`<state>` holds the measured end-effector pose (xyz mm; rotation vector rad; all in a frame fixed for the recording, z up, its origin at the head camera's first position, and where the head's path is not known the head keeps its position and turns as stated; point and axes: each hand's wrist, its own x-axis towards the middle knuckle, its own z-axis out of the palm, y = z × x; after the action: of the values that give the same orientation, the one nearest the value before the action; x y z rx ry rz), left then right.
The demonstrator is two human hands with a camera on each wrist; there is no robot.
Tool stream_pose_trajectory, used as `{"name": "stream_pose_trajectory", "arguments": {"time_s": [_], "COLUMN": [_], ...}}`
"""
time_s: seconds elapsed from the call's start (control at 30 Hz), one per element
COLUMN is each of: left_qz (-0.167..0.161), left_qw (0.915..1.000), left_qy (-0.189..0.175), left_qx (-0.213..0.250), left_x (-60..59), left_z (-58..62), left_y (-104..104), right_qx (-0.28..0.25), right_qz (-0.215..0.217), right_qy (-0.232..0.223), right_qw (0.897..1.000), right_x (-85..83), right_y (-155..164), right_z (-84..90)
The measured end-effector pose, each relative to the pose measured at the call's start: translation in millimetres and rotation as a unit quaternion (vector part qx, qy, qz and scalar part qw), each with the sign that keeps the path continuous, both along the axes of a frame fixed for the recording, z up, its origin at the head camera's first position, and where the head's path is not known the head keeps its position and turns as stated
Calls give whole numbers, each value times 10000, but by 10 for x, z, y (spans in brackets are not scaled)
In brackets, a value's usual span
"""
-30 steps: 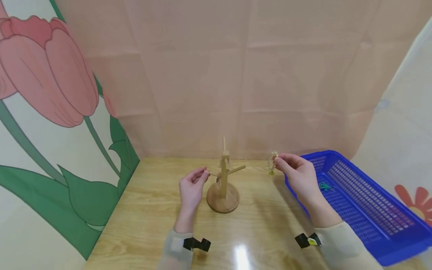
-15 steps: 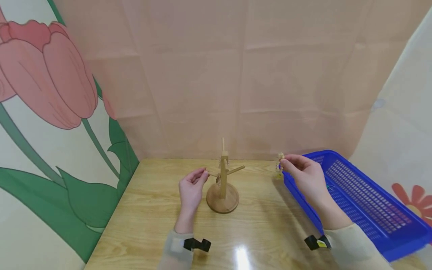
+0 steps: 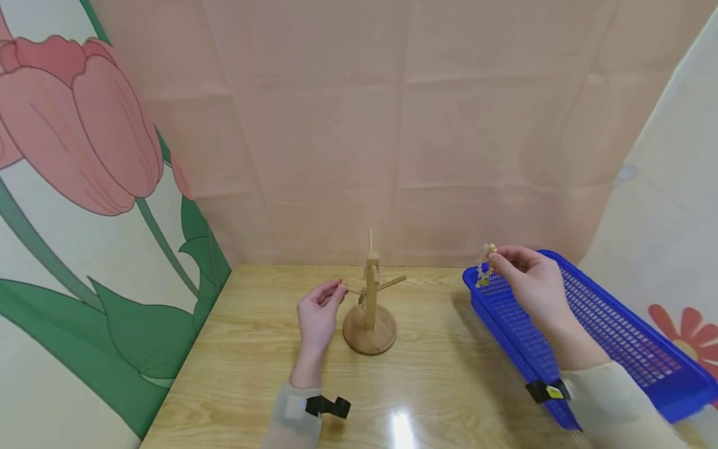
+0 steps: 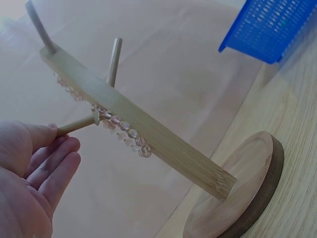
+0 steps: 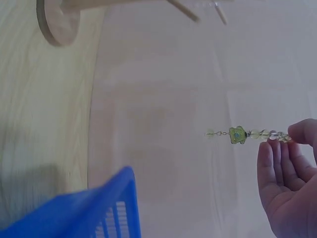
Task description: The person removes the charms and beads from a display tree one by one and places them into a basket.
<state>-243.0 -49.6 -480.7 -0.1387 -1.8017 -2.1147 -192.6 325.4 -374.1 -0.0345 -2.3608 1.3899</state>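
Observation:
My left hand point(image 3: 318, 312) pinches the end of a peg on the wooden jewelry stand point(image 4: 133, 116), which has a post, several pegs and a round base point(image 3: 369, 337). A bracelet of pinkish clear beads point(image 4: 132, 134) hangs on that peg, close to the post. My right hand point(image 3: 530, 277) pinches a beaded bracelet point(image 5: 267, 134) between thumb and fingers. Its clear yellowish beads hang down, and a green charm point(image 5: 237, 135) with a short chain dangles from it. In the head view this bracelet overlaps the near-left corner of the blue basket point(image 3: 622, 312).
The long blue plastic basket stands on the right side of the wooden table point(image 3: 241, 374), under my right forearm. A pinkish cloth point(image 3: 314, 125) hangs behind the table. A tulip-printed panel point(image 3: 73, 125) lines the left side.
My right hand has moved right with the bracelet, from beside the basket to over its far-left end. My left hand has stayed at the peg.

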Motion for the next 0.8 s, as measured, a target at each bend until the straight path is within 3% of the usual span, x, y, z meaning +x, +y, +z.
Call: {"name": "stream_pose_trajectory", "arguments": {"time_s": [0.2,0.57,0.8], "left_qz": [74,126,60], "left_qw": [9999,9998,9999], "left_qy": [93,72,78], "left_qx": [-10,-103,-72], "left_x": [-18,-8,-5], "left_z": [1,-31,-24], "left_y": [19,-16,-6], "right_qx": [8,48,870], "right_qz": [-199,-159,-228], "right_qy": [-88,-161,-405], "right_qw": [9998,9997,9951], "right_x": [-35,-134,-115], "right_y": [260,664,849], "right_z": [28,-69,-120]}}
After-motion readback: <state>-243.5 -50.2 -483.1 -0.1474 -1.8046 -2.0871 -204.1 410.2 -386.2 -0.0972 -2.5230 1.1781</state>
